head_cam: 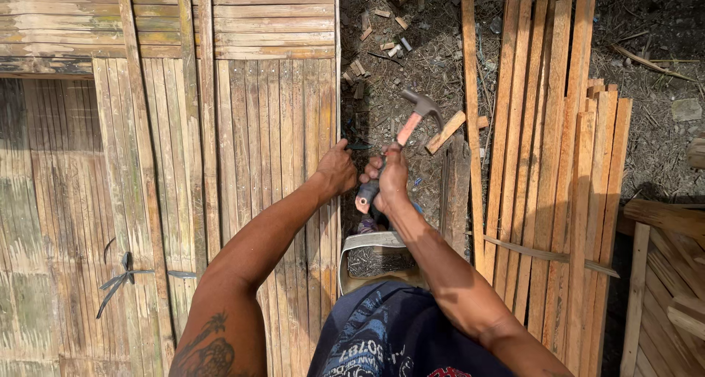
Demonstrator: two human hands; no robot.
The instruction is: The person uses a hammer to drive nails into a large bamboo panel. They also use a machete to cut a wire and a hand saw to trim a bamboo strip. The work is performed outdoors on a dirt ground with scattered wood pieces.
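Observation:
My right hand point(391, 177) grips the wooden handle of a claw hammer point(417, 113), whose metal head is raised up and to the right over the ground. My left hand point(338, 170) presses on the right edge of a woven bamboo panel point(242, 127), fingers curled at the edge; whether it pinches anything small I cannot tell. Both forearms reach forward from the bottom of the view. The two hands are close together, almost touching.
A metal container point(376, 258) holding small dark pieces sits below my hands. Several long wooden slats point(558, 164) lie bundled on the right. Wood scraps point(382, 43) litter the dirt ground. Wooden pieces point(664, 274) lie at the right edge.

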